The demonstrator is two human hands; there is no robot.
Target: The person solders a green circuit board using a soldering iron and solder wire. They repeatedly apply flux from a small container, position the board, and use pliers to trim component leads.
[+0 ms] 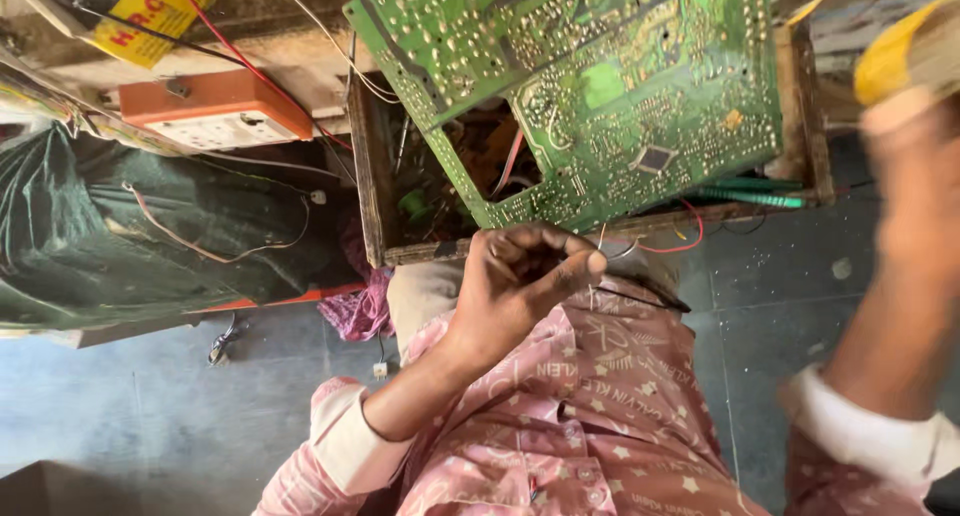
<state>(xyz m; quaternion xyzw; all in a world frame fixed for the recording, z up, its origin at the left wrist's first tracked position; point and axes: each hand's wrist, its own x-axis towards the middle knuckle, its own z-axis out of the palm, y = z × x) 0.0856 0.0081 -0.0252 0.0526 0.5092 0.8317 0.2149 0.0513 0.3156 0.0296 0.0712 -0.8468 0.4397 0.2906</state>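
A thin wire [640, 298] is pinched in the left hand [525, 276] below the green circuit board [600, 86]. The right hand [915, 176] is blurred; its grip cannot be told. Steady aim is called for next, it is judged.

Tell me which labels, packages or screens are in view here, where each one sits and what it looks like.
Yellow label: top left, a tilted rectangular sticker with red lettering, crossed by a red wire.
Orange and white box: left of the green circuit board, flat rectangular casing, orange top, pale front face.
No screens are in view.
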